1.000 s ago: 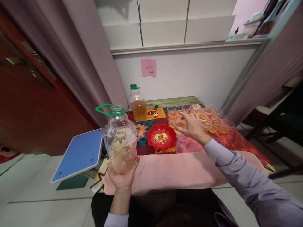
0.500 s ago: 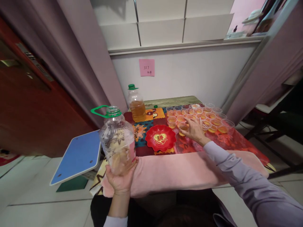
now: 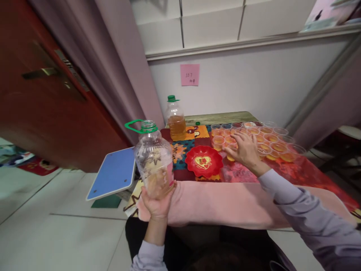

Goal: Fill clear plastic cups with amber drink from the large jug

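Note:
My left hand [image 3: 158, 203] supports a large clear plastic bottle [image 3: 155, 162] low on its side, palm and fingers against it. The bottle stands uncapped, with a green carrying ring [image 3: 133, 126] at its neck; only a little liquid appears to be inside. My right hand [image 3: 246, 151] hovers with fingers apart over the front of several clear plastic cups holding amber liquid. Beneath its thumb and fingertips is one such cup [image 3: 230, 157], partly hidden by the hand. Left of it stands another filled cup [image 3: 218, 142].
A red scalloped dish [image 3: 194, 165] lies between the bottle and the cups. Behind stands a second bottle [image 3: 177, 128] with amber liquid and a green cap, near a loose green cap [image 3: 197, 123]. A pink towel [image 3: 214, 199] covers the table's front edge; a blue board [image 3: 113, 171] is at left.
The view has swung left, so everything sits further right. My right hand's fingers have come off the front cup and spread. My left hand still holds the bottle.

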The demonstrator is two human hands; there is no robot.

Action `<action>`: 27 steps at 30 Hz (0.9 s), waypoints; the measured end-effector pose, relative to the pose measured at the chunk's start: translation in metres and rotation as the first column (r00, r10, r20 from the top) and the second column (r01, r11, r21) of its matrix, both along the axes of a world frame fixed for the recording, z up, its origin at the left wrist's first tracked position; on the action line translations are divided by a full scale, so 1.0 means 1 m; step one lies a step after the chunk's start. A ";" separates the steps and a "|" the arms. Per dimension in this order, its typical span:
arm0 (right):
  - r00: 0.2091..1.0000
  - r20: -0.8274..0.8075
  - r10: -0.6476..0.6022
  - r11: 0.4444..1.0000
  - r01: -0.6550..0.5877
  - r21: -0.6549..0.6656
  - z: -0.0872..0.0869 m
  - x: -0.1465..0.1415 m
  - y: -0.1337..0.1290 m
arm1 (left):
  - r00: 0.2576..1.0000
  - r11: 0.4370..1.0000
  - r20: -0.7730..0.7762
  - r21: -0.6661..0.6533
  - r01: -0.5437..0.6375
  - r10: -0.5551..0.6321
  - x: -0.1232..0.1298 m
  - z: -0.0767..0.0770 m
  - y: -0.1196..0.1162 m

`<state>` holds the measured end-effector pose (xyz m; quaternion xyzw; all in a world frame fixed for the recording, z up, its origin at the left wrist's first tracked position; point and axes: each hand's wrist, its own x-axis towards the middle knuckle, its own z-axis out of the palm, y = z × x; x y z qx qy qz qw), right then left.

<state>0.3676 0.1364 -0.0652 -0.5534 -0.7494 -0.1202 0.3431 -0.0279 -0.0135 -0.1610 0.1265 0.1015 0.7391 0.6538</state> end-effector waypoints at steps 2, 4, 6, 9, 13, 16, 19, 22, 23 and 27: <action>0.989 -0.024 0.143 0.990 -0.143 0.016 0.020 -0.029 -0.001 | 1.000 0.999 -0.024 -0.049 -0.014 0.013 0.001 0.001 -0.001; 0.957 -0.024 0.288 0.956 -0.289 -0.044 0.034 -0.068 -0.004 | 0.998 0.996 -0.048 -0.089 -0.033 0.029 0.002 0.004 -0.002; 0.923 -0.017 0.384 0.911 -0.382 -0.155 0.040 -0.111 -0.007 | 0.997 0.992 -0.065 -0.114 -0.050 0.043 0.004 0.007 -0.003; 0.912 -0.025 0.411 0.852 -0.393 -0.346 0.032 -0.168 -0.005 | 0.996 0.986 -0.072 -0.151 -0.064 0.054 0.005 0.009 -0.003; 0.906 -0.039 0.421 0.809 -0.395 -0.435 0.018 -0.210 0.007 | 0.997 0.979 -0.045 -0.189 -0.075 0.068 0.005 0.007 -0.003; 0.902 -0.064 0.426 0.811 -0.413 -0.414 0.019 -0.211 0.015 | 0.998 0.980 -0.016 -0.189 -0.069 0.067 0.007 0.008 -0.004; 0.904 -0.102 0.416 0.839 -0.424 -0.342 0.027 -0.182 0.016 | 0.998 0.979 -0.009 -0.193 -0.063 0.063 0.010 0.011 -0.005; 0.899 -0.115 0.423 0.872 -0.438 -0.216 0.026 -0.135 0.008 | 0.997 0.973 -0.017 -0.217 -0.084 0.082 0.012 0.015 -0.006; 0.905 -0.096 0.414 0.884 -0.425 -0.195 0.021 -0.119 0.004 | 0.996 0.971 -0.018 -0.223 -0.089 0.087 0.012 0.015 -0.005; 0.932 -0.009 0.362 0.900 -0.352 -0.255 -0.008 -0.080 -0.010 | 0.995 0.963 -0.029 -0.250 -0.099 0.095 0.011 0.017 -0.005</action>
